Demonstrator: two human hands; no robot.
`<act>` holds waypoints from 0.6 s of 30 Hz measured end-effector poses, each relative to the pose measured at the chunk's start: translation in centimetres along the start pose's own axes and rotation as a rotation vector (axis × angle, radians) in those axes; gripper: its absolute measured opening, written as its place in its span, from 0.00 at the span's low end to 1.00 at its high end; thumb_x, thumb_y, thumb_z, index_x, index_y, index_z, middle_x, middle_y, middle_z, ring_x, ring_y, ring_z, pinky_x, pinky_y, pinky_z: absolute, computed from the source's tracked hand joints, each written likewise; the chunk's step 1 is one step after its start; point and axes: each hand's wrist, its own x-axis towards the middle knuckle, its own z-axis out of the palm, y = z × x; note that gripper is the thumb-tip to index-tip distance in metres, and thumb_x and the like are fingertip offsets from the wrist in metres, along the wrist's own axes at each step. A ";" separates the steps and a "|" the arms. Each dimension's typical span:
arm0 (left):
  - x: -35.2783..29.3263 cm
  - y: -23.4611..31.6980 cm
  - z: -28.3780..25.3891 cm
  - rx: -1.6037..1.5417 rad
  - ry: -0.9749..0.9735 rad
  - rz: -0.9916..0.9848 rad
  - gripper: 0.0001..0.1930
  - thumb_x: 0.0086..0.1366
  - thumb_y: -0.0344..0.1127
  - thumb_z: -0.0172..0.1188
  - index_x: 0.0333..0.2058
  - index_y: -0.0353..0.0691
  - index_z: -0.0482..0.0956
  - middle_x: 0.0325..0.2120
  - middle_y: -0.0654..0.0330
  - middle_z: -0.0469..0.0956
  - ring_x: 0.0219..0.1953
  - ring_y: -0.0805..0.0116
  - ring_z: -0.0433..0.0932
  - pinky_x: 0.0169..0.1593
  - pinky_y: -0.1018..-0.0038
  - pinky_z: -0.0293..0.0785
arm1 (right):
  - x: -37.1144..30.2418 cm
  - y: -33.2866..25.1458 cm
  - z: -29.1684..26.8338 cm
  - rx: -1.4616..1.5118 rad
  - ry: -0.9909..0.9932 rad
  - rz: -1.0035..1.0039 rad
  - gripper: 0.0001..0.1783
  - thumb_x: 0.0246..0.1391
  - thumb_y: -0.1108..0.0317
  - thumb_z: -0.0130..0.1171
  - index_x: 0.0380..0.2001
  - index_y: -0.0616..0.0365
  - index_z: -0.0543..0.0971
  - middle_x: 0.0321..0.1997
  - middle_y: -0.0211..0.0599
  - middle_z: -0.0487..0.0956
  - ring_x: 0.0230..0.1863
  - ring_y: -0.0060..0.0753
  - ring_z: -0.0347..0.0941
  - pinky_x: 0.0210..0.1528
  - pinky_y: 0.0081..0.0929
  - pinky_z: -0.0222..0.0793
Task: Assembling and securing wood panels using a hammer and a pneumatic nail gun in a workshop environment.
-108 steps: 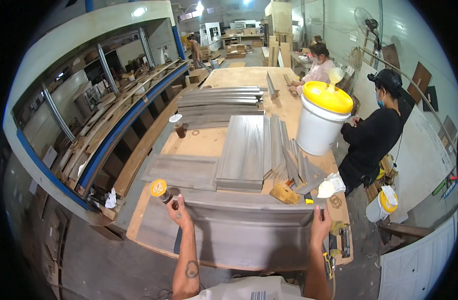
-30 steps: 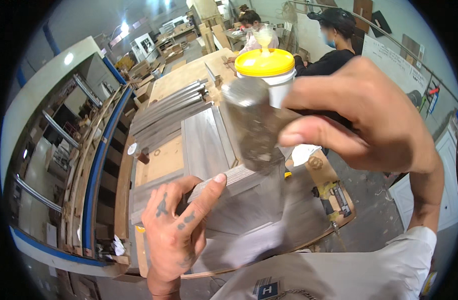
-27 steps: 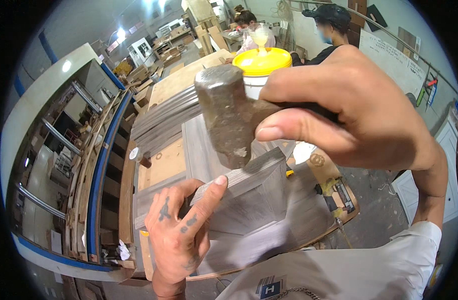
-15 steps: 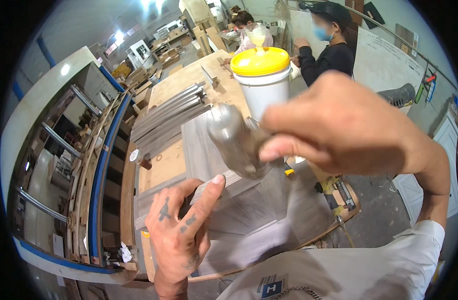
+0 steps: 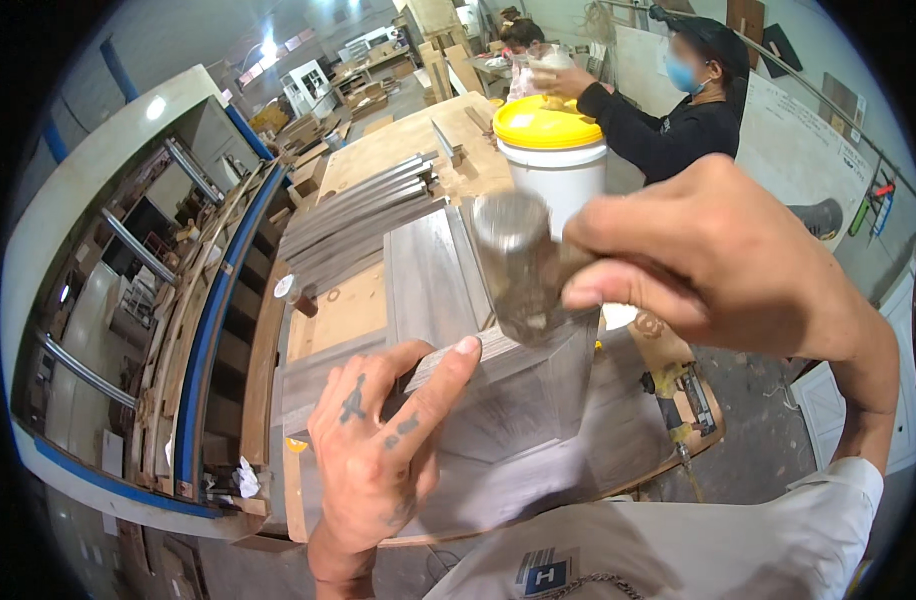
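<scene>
- In the head view, the yellow-lidded bucket point(image 5: 553, 185) is taken as the landmark; a grey framed panel point(image 5: 523, 400) is seen on the person's side of it, one long edge turned up, above the table point(image 5: 350, 320).
- A stubby metal hammer point(image 5: 518, 270) is held over that edge, in front of the bucket (whether the edge is touched cannot be told, as the head is blurred).
- For the tapping that seems to be in hand, short, square blows would be best, with the face brought down flat so that the grain is not dented.
- The panel should be steadied firmly, and the left thumb is better drawn back from the striking spot (it lies just beside the hammer).
- By the left hand point(image 5: 378, 440), nearer the person than the bucket, the panel's edge is gripped: the fingers are bent over it with only a narrow opening, and the thumb is laid along it.
- By the right hand point(image 5: 723, 255), on the person's side of the bucket and to its right, the handle is pinched close behind the head, with the fingers closed (most of the handle is hidden).
- Grey strips point(image 5: 353, 225) are piled left of the bucket; a co-worker's arm point(image 5: 633, 125) is stretched over its lid.
</scene>
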 end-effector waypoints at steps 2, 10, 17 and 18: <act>0.2 -0.1 0.1 -0.027 0.006 -0.016 0.35 0.40 0.20 0.62 0.52 0.50 0.83 0.36 0.60 0.79 0.32 0.61 0.74 0.38 0.68 0.70 | 0.0 -0.7 -0.6 -0.046 -0.082 0.018 0.14 0.54 0.63 0.67 0.31 0.62 0.76 0.19 0.41 0.73 0.20 0.48 0.72 0.23 0.36 0.64; -4.2 -1.9 -2.4 0.062 0.125 -0.254 0.27 0.42 0.20 0.68 0.46 0.46 0.85 0.35 0.57 0.80 0.37 0.59 0.76 0.40 0.69 0.70 | -9.6 1.3 8.8 0.476 0.380 0.783 0.13 0.62 0.63 0.61 0.29 0.63 0.78 0.18 0.35 0.73 0.20 0.24 0.69 0.25 0.27 0.65; -5.2 -2.5 -2.7 -0.070 0.181 -0.142 0.16 0.58 0.26 0.67 0.46 0.38 0.84 0.37 0.51 0.80 0.37 0.63 0.78 0.39 0.75 0.72 | -24.4 1.2 32.5 0.305 -0.180 1.358 0.16 0.59 0.63 0.54 0.49 0.56 0.79 0.40 0.54 0.81 0.41 0.60 0.78 0.46 0.49 0.72; -5.3 -2.6 -2.3 -0.087 0.189 -0.171 0.16 0.58 0.26 0.67 0.46 0.39 0.84 0.37 0.51 0.80 0.37 0.64 0.77 0.38 0.75 0.71 | -24.7 0.9 34.3 0.309 -0.174 1.353 0.16 0.59 0.63 0.54 0.49 0.56 0.79 0.40 0.54 0.81 0.41 0.60 0.78 0.46 0.49 0.72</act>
